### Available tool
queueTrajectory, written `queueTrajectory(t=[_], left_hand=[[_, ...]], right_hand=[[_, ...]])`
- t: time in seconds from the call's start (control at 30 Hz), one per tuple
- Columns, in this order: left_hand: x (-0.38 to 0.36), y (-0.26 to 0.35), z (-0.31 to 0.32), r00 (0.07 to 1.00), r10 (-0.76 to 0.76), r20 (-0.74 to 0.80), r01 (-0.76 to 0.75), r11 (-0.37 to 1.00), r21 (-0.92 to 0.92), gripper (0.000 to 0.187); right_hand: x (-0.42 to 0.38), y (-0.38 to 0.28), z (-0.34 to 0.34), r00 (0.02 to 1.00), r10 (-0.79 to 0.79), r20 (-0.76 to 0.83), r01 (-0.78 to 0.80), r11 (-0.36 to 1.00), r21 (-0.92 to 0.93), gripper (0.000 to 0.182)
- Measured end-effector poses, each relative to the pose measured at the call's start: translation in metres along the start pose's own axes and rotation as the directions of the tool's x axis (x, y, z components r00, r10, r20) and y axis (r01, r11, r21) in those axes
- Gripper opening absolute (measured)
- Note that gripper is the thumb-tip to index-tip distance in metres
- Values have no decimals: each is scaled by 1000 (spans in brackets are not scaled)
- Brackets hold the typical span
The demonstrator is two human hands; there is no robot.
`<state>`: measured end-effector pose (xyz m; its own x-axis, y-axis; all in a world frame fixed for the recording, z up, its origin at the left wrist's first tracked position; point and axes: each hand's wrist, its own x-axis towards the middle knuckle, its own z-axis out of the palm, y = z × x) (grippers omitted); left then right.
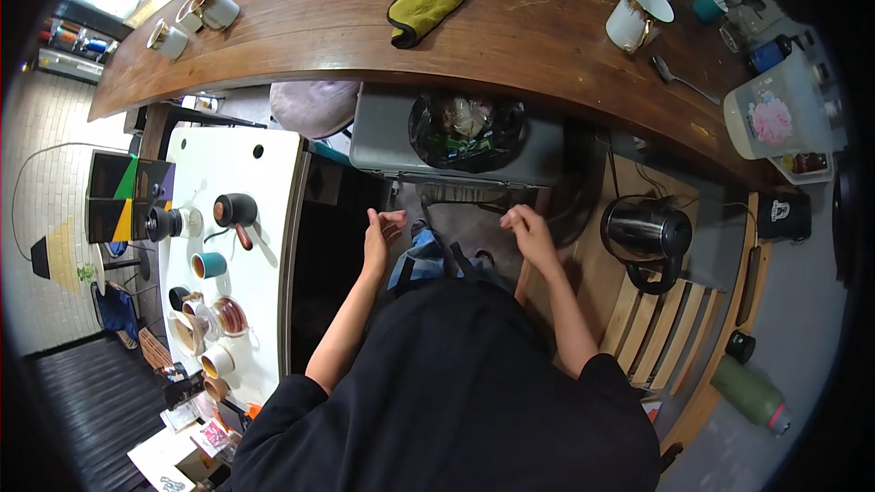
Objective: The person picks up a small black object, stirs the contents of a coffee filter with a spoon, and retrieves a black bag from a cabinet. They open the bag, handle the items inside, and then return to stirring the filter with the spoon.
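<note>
Black plastic bag (pixel 428 132): mouth spread wide, loosely filled with crumpled wrappings; set on grey box (pixel 374 141), lower than the wooden counter (pixel 314 27) and just at the near edge.
Left hand (pixel 383 235): released, fingers partly spread and bent; held off the near side of the wooden counter, below and left of the bag, touching nothing visible.
Right hand (pixel 529 226): fingers curled; cannot tell whether grasping anything small; held off the same side of the wooden counter, farther right.
Yellow-green cloth (pixel 430 2): dark-edged, lying rumpled on the wooden counter, around mid-length.
White mugs, left group (pixel 219 9): three, gold-trimmed, near the left end of the wooden counter.
White mugs, right group (pixel 629 27): two, close together, toward the right end of the wooden counter.
Spoon (pixel 684 80): metal, lying near the right end of the wooden counter.
Plastic tub (pixel 738 118): translucent, pink flower on side, at the right end of the wooden counter.
Electric kettle (pixel 647 237): black, lower than the wooden counter, at right.
White table (pixel 260 255): at left, on the near side of the wooden counter; bearing black pot (pixel 235 208) with wooden handle, teal cup (pixel 211 265) and glass coffee server (pixel 230 316).
</note>
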<state>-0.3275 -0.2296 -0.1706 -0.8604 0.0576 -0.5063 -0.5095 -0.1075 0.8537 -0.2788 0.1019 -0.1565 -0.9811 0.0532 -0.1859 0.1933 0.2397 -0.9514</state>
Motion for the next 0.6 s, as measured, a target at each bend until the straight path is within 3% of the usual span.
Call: queueTrajectory(t=[0.03,0.1,0.13,0.27,0.47,0.6], left_hand=[[-4,-2,-1,1000,6,-9,-6,1000,-8,68],[-12,-6,-5,981,110,160,-123,990,70,56],[-18,-5,-2,977,120,177,-113,992,-50,35],[-71,19,27,990,136,31,-135,990,-34,17],[-129,-17,15,985,148,-88,-158,980,-123,23],[-163,-43,0,978,97,-184,-128,979,-162,24]], right_hand=[[-2,-8,9,999,-13,50,8,994,105,21],[-5,-27,22,994,6,108,-21,990,140,19],[-7,-35,29,990,-24,142,2,988,152,17],[-9,-69,54,951,-98,293,56,988,146,13],[-18,-83,75,838,-189,511,180,981,68,15],[-30,-78,83,794,-147,589,142,988,56,16]])
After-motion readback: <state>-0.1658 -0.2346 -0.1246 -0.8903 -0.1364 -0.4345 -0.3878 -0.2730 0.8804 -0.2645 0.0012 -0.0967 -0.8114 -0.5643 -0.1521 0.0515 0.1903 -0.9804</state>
